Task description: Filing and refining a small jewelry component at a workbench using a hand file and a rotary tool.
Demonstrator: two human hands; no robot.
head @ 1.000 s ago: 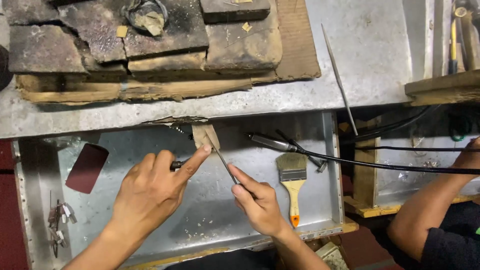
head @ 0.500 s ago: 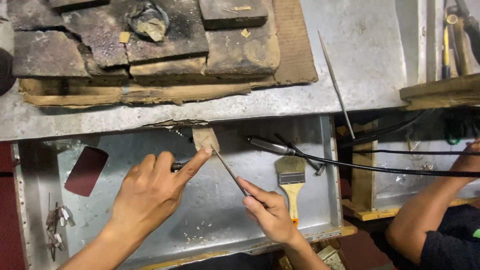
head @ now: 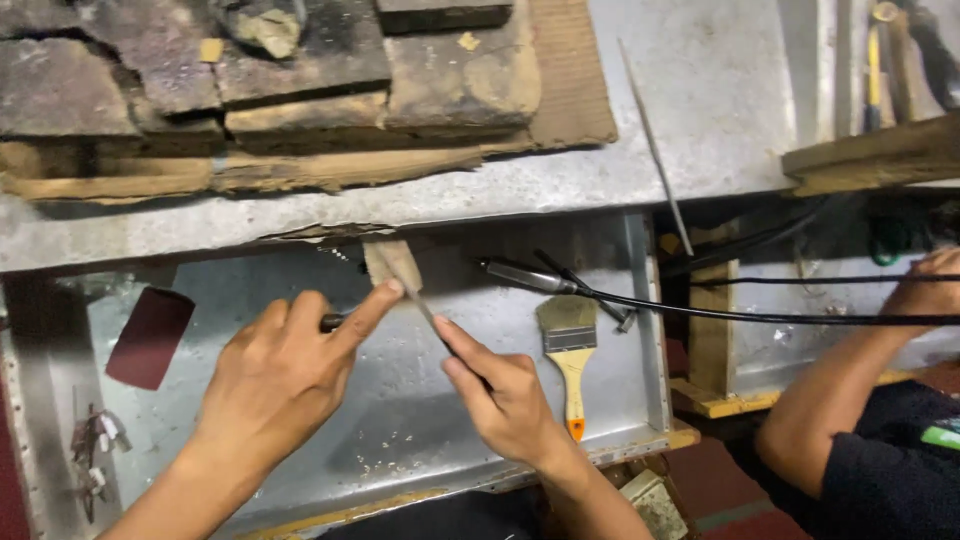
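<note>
Left of centre, the left hand (head: 275,375) pinches a small piece, hardly visible, against the wooden bench peg (head: 392,262), forefinger outstretched; the needle file (head: 425,312) slants from the peg toward lower right; the right hand (head: 505,400) grips its handle end.

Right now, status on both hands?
Left hand pressing small wooden bench peg. Right hand gripping thin metal file across it. Yellow-handled paintbrush alongside, apart.

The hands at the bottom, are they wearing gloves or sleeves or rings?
No. The left hand and right hand are both bare: no gloves, rings or watch show. Both forearms are bare too, with no sleeves in view down to the picture's lower edge.
</note>
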